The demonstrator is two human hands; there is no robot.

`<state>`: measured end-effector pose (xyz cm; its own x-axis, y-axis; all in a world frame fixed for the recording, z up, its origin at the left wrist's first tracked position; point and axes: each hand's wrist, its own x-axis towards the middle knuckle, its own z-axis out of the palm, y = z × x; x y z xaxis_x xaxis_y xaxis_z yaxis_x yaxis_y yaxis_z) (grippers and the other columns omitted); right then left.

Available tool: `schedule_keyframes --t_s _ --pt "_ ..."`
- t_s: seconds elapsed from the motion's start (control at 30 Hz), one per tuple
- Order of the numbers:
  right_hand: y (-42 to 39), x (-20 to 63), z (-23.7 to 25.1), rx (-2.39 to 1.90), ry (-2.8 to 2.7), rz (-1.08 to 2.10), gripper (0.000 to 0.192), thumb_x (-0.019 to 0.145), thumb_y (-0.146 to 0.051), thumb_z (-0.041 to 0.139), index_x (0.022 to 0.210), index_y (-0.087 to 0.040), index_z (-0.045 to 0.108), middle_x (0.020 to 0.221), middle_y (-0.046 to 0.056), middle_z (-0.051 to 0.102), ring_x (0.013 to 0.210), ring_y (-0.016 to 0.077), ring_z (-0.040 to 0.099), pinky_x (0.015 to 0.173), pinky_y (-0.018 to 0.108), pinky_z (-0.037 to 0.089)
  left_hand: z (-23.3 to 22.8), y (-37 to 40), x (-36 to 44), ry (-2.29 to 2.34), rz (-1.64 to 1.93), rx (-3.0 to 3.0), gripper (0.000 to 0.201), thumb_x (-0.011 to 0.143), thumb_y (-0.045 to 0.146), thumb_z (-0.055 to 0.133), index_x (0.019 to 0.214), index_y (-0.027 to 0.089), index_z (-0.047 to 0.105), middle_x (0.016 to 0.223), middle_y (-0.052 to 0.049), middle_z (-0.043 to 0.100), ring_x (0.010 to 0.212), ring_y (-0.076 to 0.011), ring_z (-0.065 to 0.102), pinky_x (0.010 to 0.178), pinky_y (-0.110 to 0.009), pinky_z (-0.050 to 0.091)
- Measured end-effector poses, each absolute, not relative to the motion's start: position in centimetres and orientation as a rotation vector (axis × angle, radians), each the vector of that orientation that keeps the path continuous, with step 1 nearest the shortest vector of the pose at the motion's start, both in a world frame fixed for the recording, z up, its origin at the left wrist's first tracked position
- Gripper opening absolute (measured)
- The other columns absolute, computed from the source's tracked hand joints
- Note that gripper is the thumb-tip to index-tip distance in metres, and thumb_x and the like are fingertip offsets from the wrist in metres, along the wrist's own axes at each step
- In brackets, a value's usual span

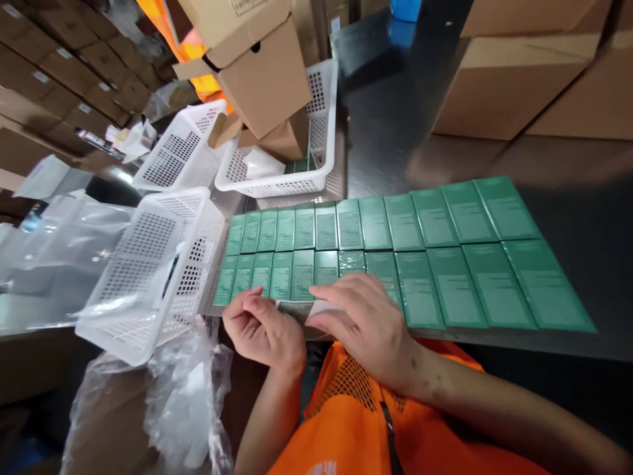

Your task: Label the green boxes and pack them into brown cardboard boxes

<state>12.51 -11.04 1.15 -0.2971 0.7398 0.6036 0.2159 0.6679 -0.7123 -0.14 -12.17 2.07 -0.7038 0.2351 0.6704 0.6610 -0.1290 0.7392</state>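
Two long rows of green boxes [442, 280] lie side by side on the dark table, with pale print on their upper faces. My left hand [264, 330] is closed in a pinch at the near edge of the rows; whatever is between its thumb and fingertip is too small to make out. Just right of it, my right hand [366, 323] grips a white slip [326, 307] between thumb and fingers. A thin greyish strip [295, 308] shows between the two hands, and its lower part is hidden. Some boxes behind my right hand are partly covered.
White perforated baskets [143, 264] stand at the left, one draped with clear plastic [64, 257]. Another basket [324, 125] holds an open carton [267, 79] and green boxes. Large cartons [514, 86] sit at the back right. Someone in orange stands behind the baskets.
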Motion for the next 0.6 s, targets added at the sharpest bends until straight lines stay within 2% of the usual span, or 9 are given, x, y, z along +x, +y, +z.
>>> schedule_keyframes --t_s 0.07,0.2,0.3,0.43,0.6 --pt "-10.9 12.57 1.16 -0.718 -1.842 0.665 0.032 0.092 -0.015 0.066 0.122 -0.023 0.056 0.091 0.001 0.07 0.086 0.0185 0.063 0.085 0.038 0.05 1.98 -12.32 0.04 -1.844 -1.912 -1.007 0.026 0.097 0.04 0.054 0.081 0.019 0.053 0.074 0.004 0.056 0.054 -0.0085 0.044 0.055 -0.027 0.036" --pt "-10.8 12.86 1.14 -0.788 -1.857 0.632 0.031 0.09 -0.017 0.07 0.118 -0.022 0.06 0.105 0.006 0.068 0.097 0.0221 0.061 0.087 0.04 0.049 1.61 -12.49 0.1 -1.86 -1.899 -1.018 0.027 0.097 0.04 0.054 0.081 0.019 0.053 0.07 0.005 0.054 0.055 -0.009 0.044 0.055 -0.027 0.035" --pt "-10.74 13.02 1.04 -0.75 -1.849 0.613 0.027 0.091 -0.018 0.069 0.116 -0.021 0.061 0.095 0.004 0.069 0.088 0.0199 0.061 0.082 0.038 0.048 1.51 -12.47 0.01 -1.874 -1.906 -0.998 0.028 0.096 0.042 0.055 0.08 0.019 0.053 0.072 0.005 0.054 0.054 -0.0087 0.045 0.055 -0.027 0.036" --pt "-10.47 13.12 0.82 -0.67 -1.802 0.743 0.028 0.09 -0.02 0.071 0.116 -0.021 0.06 0.083 -0.002 0.071 0.076 0.0158 0.063 0.08 0.036 0.048 1.69 -12.52 -0.15 -1.994 -1.897 -0.992 0.031 0.095 0.046 0.054 0.08 0.019 0.055 0.071 0.004 0.055 0.055 -0.0094 0.045 0.054 -0.027 0.035" --pt "-10.2 13.28 0.56 -0.73 -1.759 0.78 0.022 0.088 -0.019 0.071 0.109 -0.024 0.065 0.096 0.002 0.072 0.086 0.0184 0.065 0.08 0.036 0.052 1.67 -12.76 -0.33 -2.148 -1.94 -1.003 0.034 0.094 0.051 0.054 0.081 0.019 0.056 0.061 0.006 0.044 0.053 -0.0104 0.043 0.053 -0.026 0.035"
